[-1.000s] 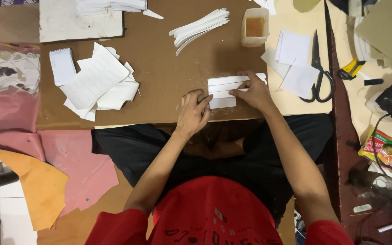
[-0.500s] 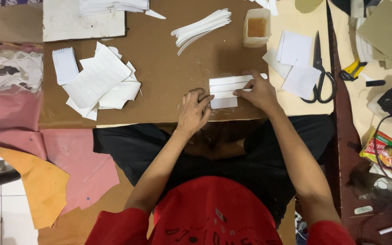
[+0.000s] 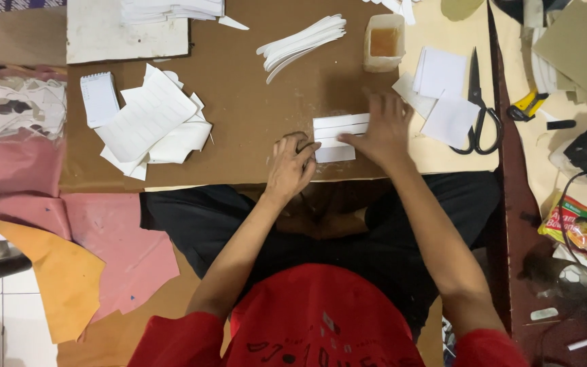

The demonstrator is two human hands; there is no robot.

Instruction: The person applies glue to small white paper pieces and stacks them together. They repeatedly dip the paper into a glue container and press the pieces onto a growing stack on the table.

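Observation:
A small white rectangular sheet (image 3: 335,137) with folded strips lies on the brown cardboard board (image 3: 253,115) in front of me. My left hand (image 3: 291,165) rests at its left edge, fingers curled, fingertips touching the sheet. My right hand (image 3: 383,130) lies flat over the sheet's right end, fingers spread and pressing it down. Neither hand lifts anything.
A pile of white paper pieces (image 3: 152,122) lies at the left, white strips (image 3: 301,44) at the back, a small tub of amber glue (image 3: 383,42) beside them. Black scissors (image 3: 481,112) and white squares (image 3: 443,88) sit at the right. Pink and orange sheets (image 3: 69,251) lie lower left.
My right hand has slid along the white sheet and now lies flatter with fingers spread. My left hand has barely moved.

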